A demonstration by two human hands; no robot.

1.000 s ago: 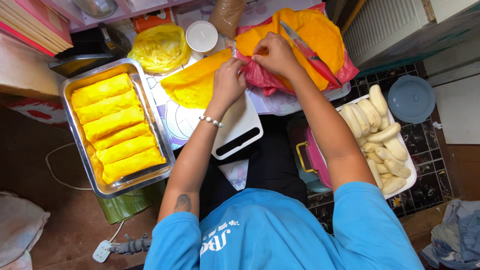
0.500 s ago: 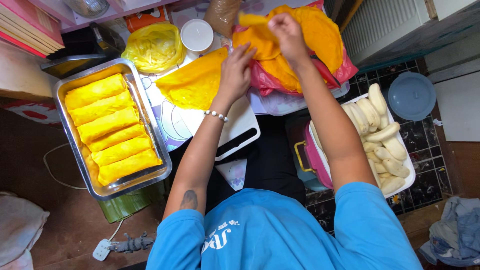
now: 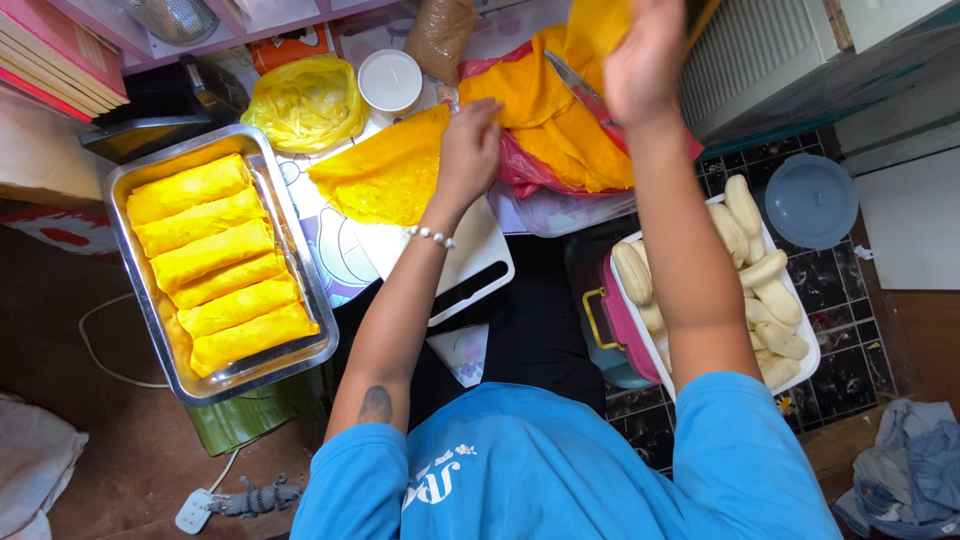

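Left hand pinches one yellow crepe; right hand grips another sheet; five rolls trayed.

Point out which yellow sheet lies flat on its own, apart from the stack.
The yellow sheet spread on the white board, under the left hand. The other sheets are piled on the pink bag, where the right hand lifts one.
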